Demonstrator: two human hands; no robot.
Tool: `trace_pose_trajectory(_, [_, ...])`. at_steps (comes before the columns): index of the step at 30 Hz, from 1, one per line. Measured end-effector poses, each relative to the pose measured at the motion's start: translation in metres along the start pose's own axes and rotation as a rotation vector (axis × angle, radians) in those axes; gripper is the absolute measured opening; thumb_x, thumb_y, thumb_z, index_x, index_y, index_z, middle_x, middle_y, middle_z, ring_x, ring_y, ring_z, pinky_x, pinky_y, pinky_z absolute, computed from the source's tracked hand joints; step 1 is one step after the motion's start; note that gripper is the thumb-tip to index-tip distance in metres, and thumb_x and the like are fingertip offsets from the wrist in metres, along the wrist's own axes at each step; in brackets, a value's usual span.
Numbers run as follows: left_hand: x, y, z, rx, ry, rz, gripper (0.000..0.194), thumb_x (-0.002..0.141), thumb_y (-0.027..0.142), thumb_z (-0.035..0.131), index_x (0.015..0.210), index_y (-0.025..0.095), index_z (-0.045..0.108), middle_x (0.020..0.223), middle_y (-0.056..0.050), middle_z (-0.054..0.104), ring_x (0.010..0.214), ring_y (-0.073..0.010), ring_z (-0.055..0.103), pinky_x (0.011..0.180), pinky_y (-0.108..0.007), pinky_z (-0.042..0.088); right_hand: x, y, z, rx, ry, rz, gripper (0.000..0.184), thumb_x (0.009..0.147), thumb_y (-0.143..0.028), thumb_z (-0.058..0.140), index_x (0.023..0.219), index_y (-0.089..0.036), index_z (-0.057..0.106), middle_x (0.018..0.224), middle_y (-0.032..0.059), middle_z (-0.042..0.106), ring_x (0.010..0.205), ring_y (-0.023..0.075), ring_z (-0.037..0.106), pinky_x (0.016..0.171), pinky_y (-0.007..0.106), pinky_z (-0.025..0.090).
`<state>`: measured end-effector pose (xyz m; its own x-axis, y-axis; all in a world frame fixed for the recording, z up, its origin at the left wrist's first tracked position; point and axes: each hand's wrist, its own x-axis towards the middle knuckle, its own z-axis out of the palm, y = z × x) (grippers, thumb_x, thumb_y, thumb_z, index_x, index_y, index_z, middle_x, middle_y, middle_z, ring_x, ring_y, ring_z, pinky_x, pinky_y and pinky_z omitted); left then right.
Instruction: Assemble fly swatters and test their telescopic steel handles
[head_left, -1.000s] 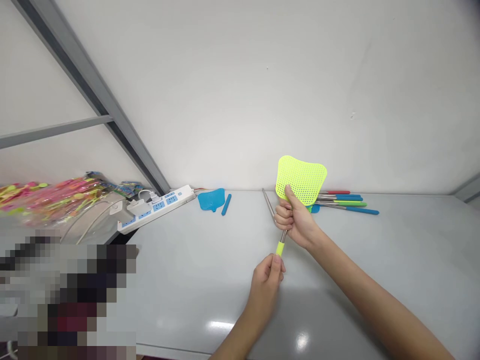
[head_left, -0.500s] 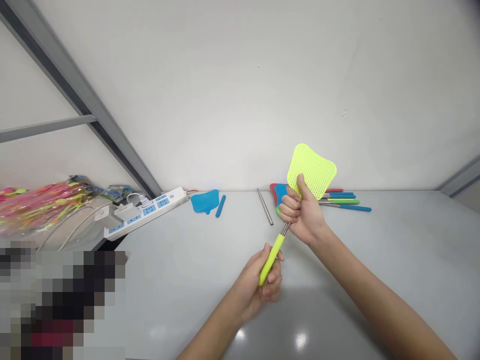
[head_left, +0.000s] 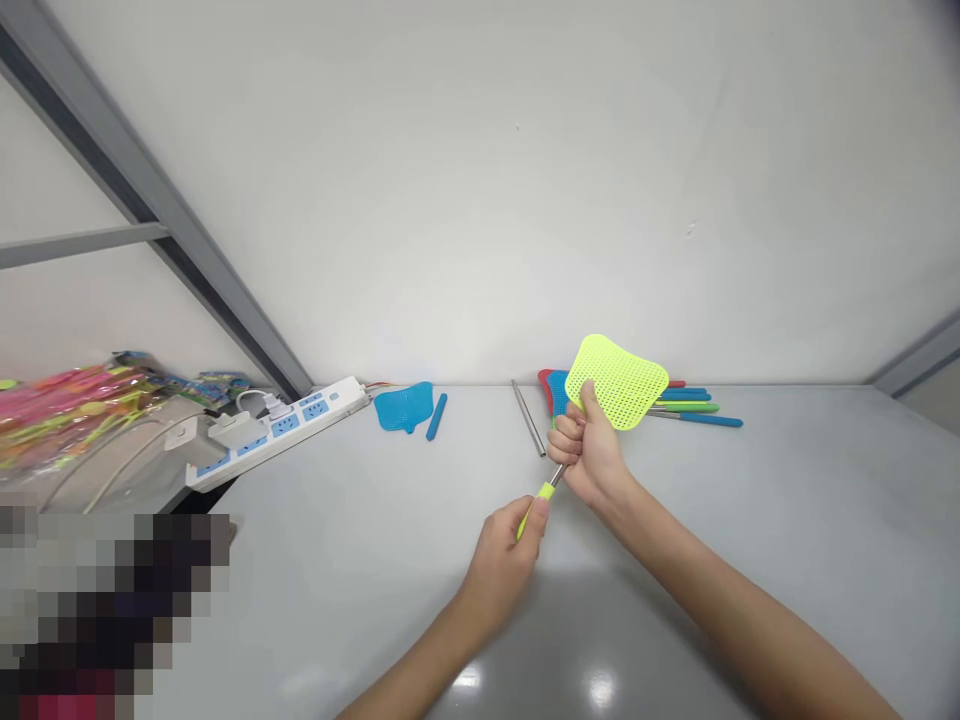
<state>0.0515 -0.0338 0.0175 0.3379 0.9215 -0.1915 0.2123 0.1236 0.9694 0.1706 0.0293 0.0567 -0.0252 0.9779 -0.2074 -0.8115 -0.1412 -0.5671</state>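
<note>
I hold a yellow-green fly swatter in both hands above the table, its head tilted up and to the right. My right hand is closed around the metal rod just below the head, thumb laid against the mesh. Lower down, my left hand is closed around the yellow-green grip, hiding much of it. Behind my right hand lie several fly swatters with red, blue and green handles, partly covered. A bare metal rod rests on the table left of them.
Farther left lie a blue swatter head and a loose blue grip. A white power strip with plugs stands near bagged colourful items at the left. The grey table meets a white wall behind.
The swatter has come down and slightly left with my right hand. My left hand has turned and wrapped over the grip, covering more of it. The view has shifted slightly.
</note>
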Motion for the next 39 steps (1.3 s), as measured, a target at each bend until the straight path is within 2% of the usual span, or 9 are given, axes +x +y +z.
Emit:
trace_pose_trajectory(3, [-0.003, -0.009, 0.003, 0.214, 0.132, 0.084, 0.038, 0.078, 0.046, 0.032, 0.054, 0.018, 0.022, 0.05, 0.005, 0.019, 0.046, -0.0068, 0.019, 0.042, -0.021, 0.016, 0.001, 0.01, -0.004, -0.005, 0.028, 0.0, 0.05, 0.066, -0.059, 0.046, 0.051, -0.019, 0.02, 0.04, -0.0104, 0.009, 0.033, 0.0036, 0.005, 0.028, 0.017, 0.004])
trace_pose_trajectory(9, [-0.006, -0.017, 0.004, 0.377, 0.191, 0.103, 0.036, 0.079, 0.041, 0.032, 0.055, 0.019, 0.019, 0.046, 0.006, 0.016, 0.044, -0.0085, 0.012, 0.042, -0.023, 0.012, 0.0, 0.018, -0.012, 0.01, 0.103, -0.016, 0.048, 0.067, -0.058, 0.044, 0.052, -0.019, 0.02, 0.04, -0.0105, 0.011, 0.033, 0.0036, 0.006, 0.027, 0.017, 0.006])
trace_pose_trajectory(13, [-0.007, -0.021, 0.003, 0.419, 0.251, 0.152, 0.031, 0.078, 0.038, 0.037, 0.055, 0.02, 0.026, 0.044, 0.005, 0.023, 0.041, -0.0094, 0.013, 0.044, -0.024, 0.01, 0.0, 0.02, -0.014, 0.006, 0.111, -0.022, 0.048, 0.068, -0.059, 0.042, 0.052, -0.019, 0.021, 0.04, -0.0102, 0.01, 0.033, 0.0039, 0.006, 0.027, 0.017, 0.007])
trace_pose_trajectory(17, [-0.006, -0.025, 0.001, 0.304, 0.29, 0.163, 0.027, 0.074, 0.036, 0.046, 0.054, 0.021, 0.035, 0.042, 0.005, 0.027, 0.04, -0.0098, 0.011, 0.046, -0.024, 0.007, -0.001, 0.02, -0.014, -0.036, 0.117, -0.053, 0.049, 0.068, -0.06, 0.04, 0.052, -0.019, 0.02, 0.04, -0.01, 0.01, 0.032, 0.0042, 0.007, 0.027, 0.018, 0.009])
trace_pose_trajectory(21, [-0.005, -0.023, 0.0, 0.226, 0.274, 0.159, 0.028, 0.073, 0.037, 0.047, 0.054, 0.021, 0.036, 0.043, 0.004, 0.027, 0.041, -0.0105, 0.012, 0.048, -0.024, 0.006, -0.003, 0.018, -0.011, -0.07, 0.11, -0.078, 0.049, 0.068, -0.06, 0.041, 0.051, -0.019, 0.019, 0.041, -0.0099, 0.01, 0.033, 0.0044, 0.007, 0.027, 0.018, 0.008])
trace_pose_trajectory(28, [-0.008, -0.008, 0.002, 0.202, 0.155, 0.123, 0.033, 0.079, 0.041, 0.034, 0.055, 0.02, 0.027, 0.049, 0.005, 0.019, 0.046, -0.0103, 0.016, 0.046, -0.024, 0.013, -0.008, 0.01, 0.002, -0.109, 0.033, -0.068, 0.048, 0.068, -0.056, 0.046, 0.051, -0.019, 0.02, 0.043, -0.0096, 0.01, 0.033, 0.0039, 0.008, 0.028, 0.018, 0.007])
trace_pose_trajectory(34, [-0.009, -0.005, 0.006, 0.188, 0.153, 0.151, 0.022, 0.081, 0.038, 0.031, 0.074, 0.021, 0.044, 0.053, 0.005, 0.029, 0.049, -0.0111, 0.026, 0.049, -0.022, 0.02, -0.008, -0.005, 0.007, -0.145, 0.007, -0.141, 0.048, 0.069, -0.057, 0.044, 0.051, -0.019, 0.02, 0.042, -0.0095, 0.009, 0.033, 0.0035, 0.008, 0.028, 0.018, 0.007])
trace_pose_trajectory(39, [-0.01, -0.006, 0.006, 0.2, 0.185, 0.166, 0.022, 0.082, 0.036, 0.03, 0.074, 0.021, 0.045, 0.057, 0.003, 0.035, 0.052, -0.0122, 0.03, 0.052, -0.023, 0.022, -0.01, -0.01, 0.008, -0.152, 0.064, -0.212, 0.047, 0.07, -0.056, 0.042, 0.051, -0.019, 0.02, 0.042, -0.0093, 0.01, 0.033, 0.0034, 0.009, 0.028, 0.017, 0.007])
